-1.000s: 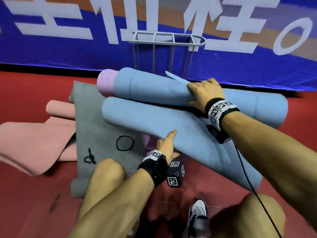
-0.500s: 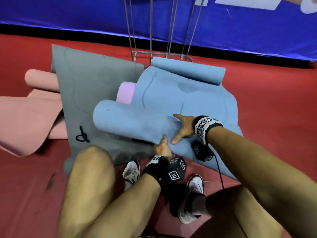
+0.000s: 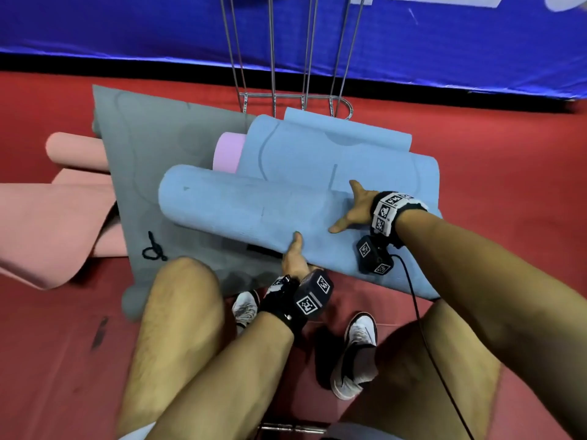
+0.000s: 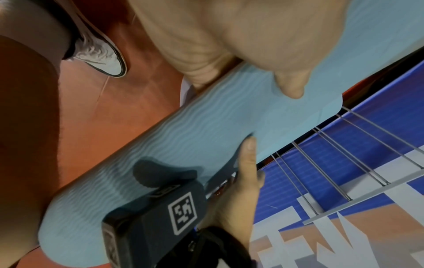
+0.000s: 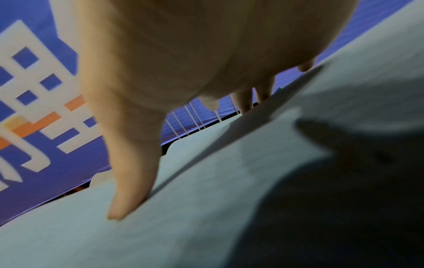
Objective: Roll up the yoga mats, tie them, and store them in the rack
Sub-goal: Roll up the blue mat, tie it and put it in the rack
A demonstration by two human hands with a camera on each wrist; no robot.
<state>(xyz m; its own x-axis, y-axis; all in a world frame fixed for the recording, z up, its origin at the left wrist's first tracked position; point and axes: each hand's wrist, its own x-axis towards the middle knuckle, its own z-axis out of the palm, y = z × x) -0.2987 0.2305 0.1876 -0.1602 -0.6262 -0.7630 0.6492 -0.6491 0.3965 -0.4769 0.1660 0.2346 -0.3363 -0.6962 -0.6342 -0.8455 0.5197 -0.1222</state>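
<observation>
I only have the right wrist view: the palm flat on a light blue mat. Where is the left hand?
Observer: The left hand rests against the near side of the rolled light blue foam yoga mat, thumb on top, fingers hidden.
Operator: Any tie nearby?
Observer: A black cord loop lies on the flat grey mat, left of the roll.
Operator: Behind the roll?
Observer: A lilac rolled mat, partly covered by blue mat.

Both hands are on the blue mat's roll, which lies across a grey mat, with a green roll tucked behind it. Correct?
One error: the tucked roll is pink-lilac, not green, as the head view shows. Both the left hand and right hand are on the blue mat, across the grey mat.
</observation>
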